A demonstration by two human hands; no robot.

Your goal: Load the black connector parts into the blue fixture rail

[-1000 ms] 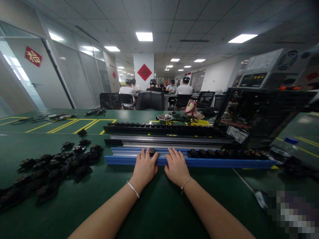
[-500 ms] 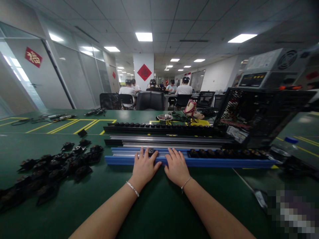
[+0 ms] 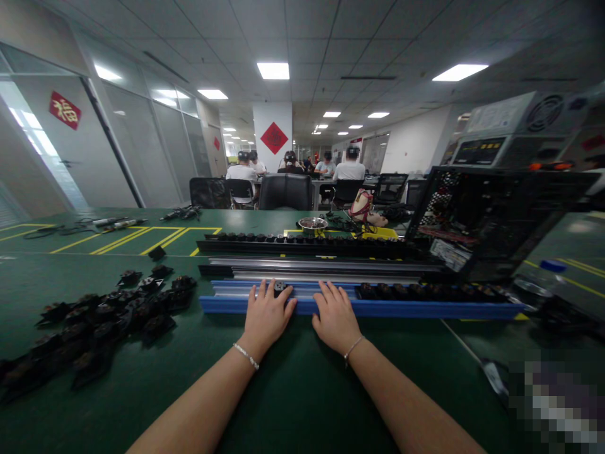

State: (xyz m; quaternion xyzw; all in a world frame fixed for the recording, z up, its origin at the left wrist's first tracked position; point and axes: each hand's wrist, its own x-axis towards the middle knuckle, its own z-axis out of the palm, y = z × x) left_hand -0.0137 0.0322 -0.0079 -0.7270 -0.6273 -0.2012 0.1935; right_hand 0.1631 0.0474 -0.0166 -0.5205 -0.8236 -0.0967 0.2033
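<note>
A long blue rail point(image 3: 302, 308) with an open channel lies across the green table before me. In its channel, at the fingers of my left hand point(image 3: 268, 315), sits one small black socket module point(image 3: 280, 288). The left index and middle fingers are on either side of that piece, and the thumb rests by the rail's front. My right hand point(image 3: 334, 318) holds the rail, fingers laid over the channel and thumb at the near wall. Right of it, a row of black modules point(image 3: 416, 292) fills the channel. Loose black modules point(image 3: 104, 321) are heaped at the left.
Behind the blue rail lie bare black rails point(image 3: 326, 268) and a black rail filled with modules point(image 3: 302, 239). An open computer case point(image 3: 501, 214) stands at the right beside a blue-capped bottle point(image 3: 536, 287). A metal bowl point(image 3: 312, 224) and cables are farther back.
My left hand has moved slightly left along the blue rail, and the single black module has shifted left with it. My right hand and the rail stay in place.
</note>
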